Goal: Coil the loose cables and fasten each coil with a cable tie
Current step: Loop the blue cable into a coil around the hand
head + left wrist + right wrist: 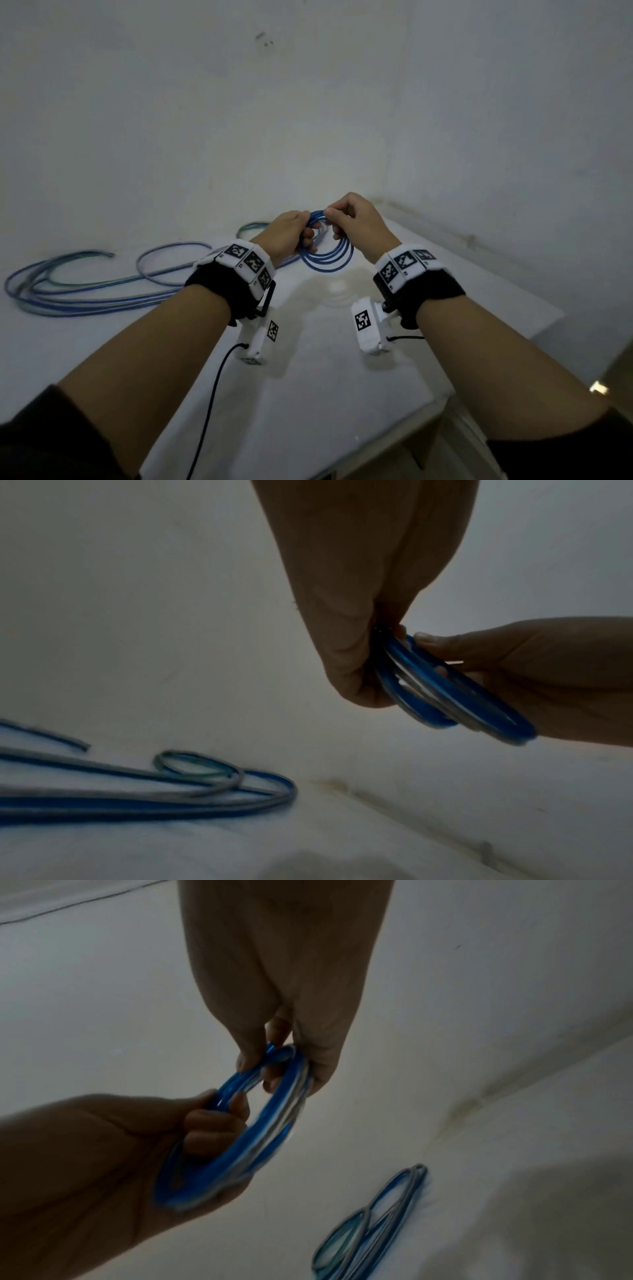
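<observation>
A white table (308, 394) is seen, with loose cables (85, 291) spread over its left part. Above it, a small blue coil (329, 255) is held up between both hands. Its top is pinched by the right hand (356, 222); its left side is gripped by the left hand's (284, 233) curled fingers.
</observation>
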